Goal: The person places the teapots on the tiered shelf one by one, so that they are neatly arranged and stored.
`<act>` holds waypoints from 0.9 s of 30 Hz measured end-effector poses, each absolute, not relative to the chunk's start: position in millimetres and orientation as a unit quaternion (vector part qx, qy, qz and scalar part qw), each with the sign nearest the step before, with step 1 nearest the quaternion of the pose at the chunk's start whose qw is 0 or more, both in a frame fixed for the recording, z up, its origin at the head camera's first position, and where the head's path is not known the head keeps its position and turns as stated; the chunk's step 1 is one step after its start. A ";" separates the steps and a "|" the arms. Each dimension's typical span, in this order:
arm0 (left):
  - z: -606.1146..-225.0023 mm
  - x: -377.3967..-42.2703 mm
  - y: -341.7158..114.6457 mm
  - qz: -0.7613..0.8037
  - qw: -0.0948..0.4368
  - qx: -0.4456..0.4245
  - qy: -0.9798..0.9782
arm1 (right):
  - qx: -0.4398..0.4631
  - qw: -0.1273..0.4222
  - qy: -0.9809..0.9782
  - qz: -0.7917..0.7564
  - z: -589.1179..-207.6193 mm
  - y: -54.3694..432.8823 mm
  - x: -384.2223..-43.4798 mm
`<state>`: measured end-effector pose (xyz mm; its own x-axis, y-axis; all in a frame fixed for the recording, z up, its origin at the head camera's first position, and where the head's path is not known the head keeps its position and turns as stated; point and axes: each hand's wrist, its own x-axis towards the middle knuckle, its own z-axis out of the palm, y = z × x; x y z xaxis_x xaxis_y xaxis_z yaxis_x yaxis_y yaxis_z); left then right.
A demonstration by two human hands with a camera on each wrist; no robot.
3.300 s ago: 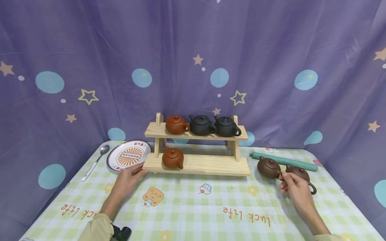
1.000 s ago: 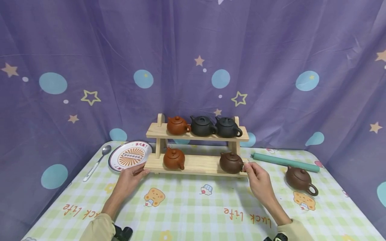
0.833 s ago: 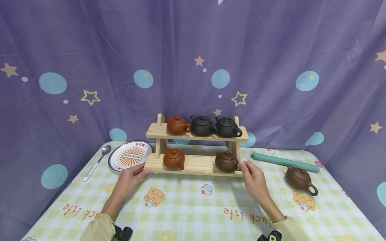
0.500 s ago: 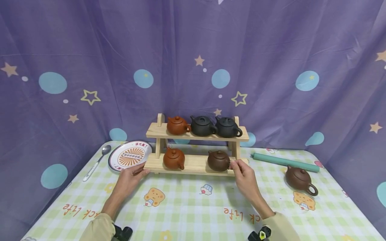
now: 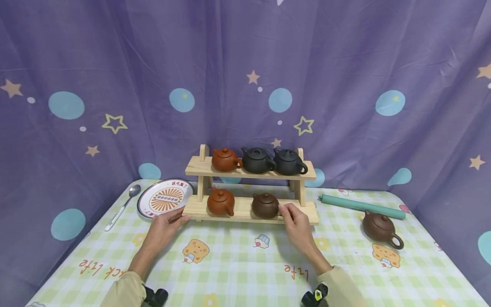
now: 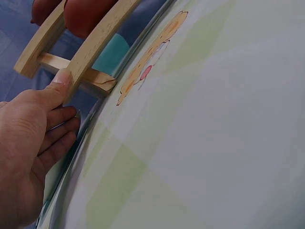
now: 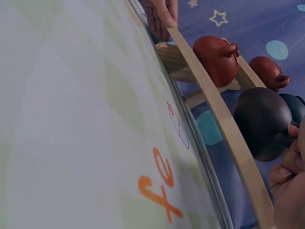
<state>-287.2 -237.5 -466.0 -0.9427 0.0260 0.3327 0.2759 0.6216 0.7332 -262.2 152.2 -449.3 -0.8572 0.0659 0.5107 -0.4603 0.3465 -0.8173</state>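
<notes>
My right hand [image 5: 298,228] pinches the handle of a dark brown teapot [image 5: 265,206] at the lower tier of a two-tier wooden display shelf [image 5: 245,218]. The right wrist view shows this teapot [image 7: 262,121] close up, upright, its handle partly behind my fingers. My left hand [image 5: 163,230] grips the left end of the lower board, its thumb [image 6: 61,78] on the wood. On the same tier, to the left, sits a reddish-brown teapot [image 5: 220,202]. The upper tier bears another reddish-brown teapot [image 5: 225,160] and two black teapots, one in the middle [image 5: 257,160] and one at right [image 5: 289,162].
A second dark brown teapot [image 5: 380,228] stands on the checked tablecloth [image 5: 238,273] at right, in front of a green roll [image 5: 360,206]. At left lie a patterned plate [image 5: 184,187] and a spoon [image 5: 122,209]. A purple curtain [image 5: 238,55] hangs behind.
My right hand has carried one dark brown teapot from the cloth at right to the lower tier, then moved it left along the board. My left hand has stayed on the shelf end.
</notes>
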 end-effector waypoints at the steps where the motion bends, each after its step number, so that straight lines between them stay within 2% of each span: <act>1: -466.0 -287.5 -237.7 -0.426 0.147 -0.086 -0.888 | 0.127 0.234 -0.785 0.560 -449.6 150.8 -262.8; 27: -464.4 -285.4 -237.4 -0.428 0.141 -0.079 -0.889 | 0.147 0.258 -0.783 0.547 -455.8 123.3 -272.1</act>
